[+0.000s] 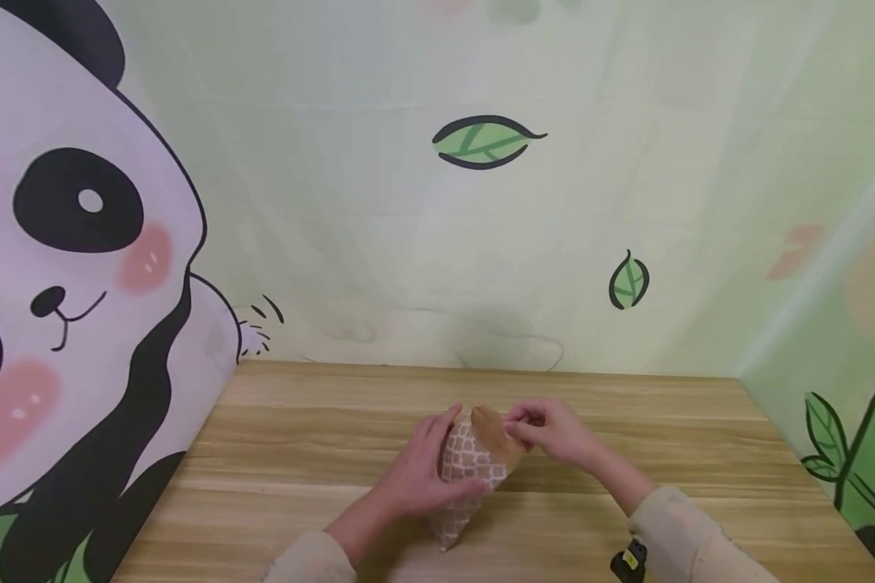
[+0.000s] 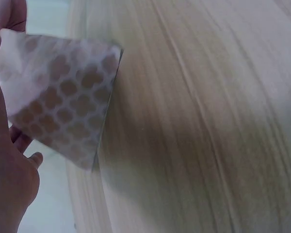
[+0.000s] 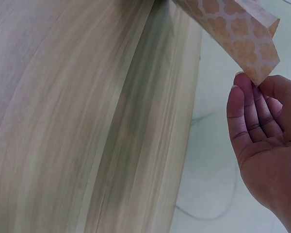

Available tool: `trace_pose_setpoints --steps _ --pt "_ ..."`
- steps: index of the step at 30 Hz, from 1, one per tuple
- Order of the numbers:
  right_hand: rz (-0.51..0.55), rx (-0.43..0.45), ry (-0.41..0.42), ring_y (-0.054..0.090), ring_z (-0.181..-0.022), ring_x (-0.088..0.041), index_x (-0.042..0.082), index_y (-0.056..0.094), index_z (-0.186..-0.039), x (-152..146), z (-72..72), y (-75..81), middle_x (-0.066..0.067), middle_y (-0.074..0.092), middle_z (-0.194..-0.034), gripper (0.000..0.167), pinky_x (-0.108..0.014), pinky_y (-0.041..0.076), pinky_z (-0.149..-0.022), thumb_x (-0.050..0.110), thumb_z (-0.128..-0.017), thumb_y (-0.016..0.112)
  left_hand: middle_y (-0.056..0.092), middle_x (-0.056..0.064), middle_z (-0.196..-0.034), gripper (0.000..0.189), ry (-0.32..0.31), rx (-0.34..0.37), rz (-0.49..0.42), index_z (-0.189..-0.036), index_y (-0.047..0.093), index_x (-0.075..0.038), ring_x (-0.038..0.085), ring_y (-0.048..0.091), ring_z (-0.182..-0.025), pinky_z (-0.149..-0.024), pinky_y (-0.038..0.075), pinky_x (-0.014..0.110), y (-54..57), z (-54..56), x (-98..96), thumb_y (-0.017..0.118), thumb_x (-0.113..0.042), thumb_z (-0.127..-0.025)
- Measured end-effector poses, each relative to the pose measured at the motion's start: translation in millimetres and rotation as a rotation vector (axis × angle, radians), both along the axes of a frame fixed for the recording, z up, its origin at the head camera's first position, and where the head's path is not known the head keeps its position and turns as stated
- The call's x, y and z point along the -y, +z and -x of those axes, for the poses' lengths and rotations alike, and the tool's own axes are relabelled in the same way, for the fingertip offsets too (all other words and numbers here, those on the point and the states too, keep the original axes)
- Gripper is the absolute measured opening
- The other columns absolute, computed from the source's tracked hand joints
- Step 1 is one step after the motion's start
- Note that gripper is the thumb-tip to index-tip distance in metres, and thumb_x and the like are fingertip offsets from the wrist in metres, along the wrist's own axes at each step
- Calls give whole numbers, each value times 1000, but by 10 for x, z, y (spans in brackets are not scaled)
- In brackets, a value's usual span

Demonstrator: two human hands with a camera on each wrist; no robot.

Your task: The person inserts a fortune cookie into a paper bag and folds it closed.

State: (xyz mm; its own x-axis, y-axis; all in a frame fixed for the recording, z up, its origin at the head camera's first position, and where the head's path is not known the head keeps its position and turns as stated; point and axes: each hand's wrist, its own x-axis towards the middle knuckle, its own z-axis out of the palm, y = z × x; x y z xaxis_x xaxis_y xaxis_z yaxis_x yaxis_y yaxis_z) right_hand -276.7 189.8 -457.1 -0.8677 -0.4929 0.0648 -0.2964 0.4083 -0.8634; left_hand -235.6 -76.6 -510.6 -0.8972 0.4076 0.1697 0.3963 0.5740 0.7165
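Note:
A brown paper bag (image 1: 474, 470) with a white lattice pattern stands tilted over the wooden table, its pointed lower corner toward me. Plain brown paper shows at its upper part. My left hand (image 1: 419, 470) grips the bag from the left, thumb across the front and fingers along the far side. In the left wrist view the patterned face of the bag (image 2: 68, 97) spreads beside that hand. With thumb and fingertips, my right hand (image 1: 554, 429) pinches the bag's upper right corner. The right wrist view shows this corner between the fingers of the right hand (image 3: 266, 131).
The wooden table (image 1: 299, 421) runs back to a pale green cloth backdrop (image 1: 335, 202) printed with leaves. A large printed panda (image 1: 80, 283) covers the left side. A small black and yellow object (image 1: 630, 559) sits by my right sleeve.

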Motion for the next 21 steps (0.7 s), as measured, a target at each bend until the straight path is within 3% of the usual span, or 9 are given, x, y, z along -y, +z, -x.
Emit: trace_pose_setpoints --steps 3,9,11,16,21 --pt "-12 -9 3 61 -72 -14 -3 75 -102 -42 22 -30 -8 71 -83 10 -26 55 -62 5 -102 69 52 17 -152 99 -13 26 -42 -168 31 -14 33 55 -135 -111 49 60 24 12 20 71 -64 -94" --pt "-37 -27 12 62 -74 -13 -2 76 -103 -76 58 -88 -7 72 -85 10 -31 58 -65 6 -102 69 66 8 -127 61 -1 22 -132 -154 54 -6 27 61 -122 -106 52 55 15 71 6 59 -46 -108" --pt "-44 -28 14 62 -75 -12 -1 76 -102 -79 69 -117 -7 72 -86 10 -30 58 -66 6 -102 70 69 7 -123 50 14 28 -163 -146 61 -5 27 63 -119 -106 53 55 4 93 -7 59 -39 -109" --pt "-52 -25 24 62 -76 -11 1 76 -101 -71 80 -198 -6 72 -86 9 -23 55 -67 8 -102 70 74 4 -121 33 79 123 -239 -128 74 -10 26 67 -118 -106 55 53 -6 141 -37 62 -34 -109" --pt "-50 -57 36 62 -76 -7 -1 77 -99 -36 81 -253 -6 73 -86 9 -21 54 -67 7 -101 71 76 1 -111 26 127 187 -281 -116 78 -12 19 69 -106 -96 58 44 -5 173 -70 68 -33 -106"
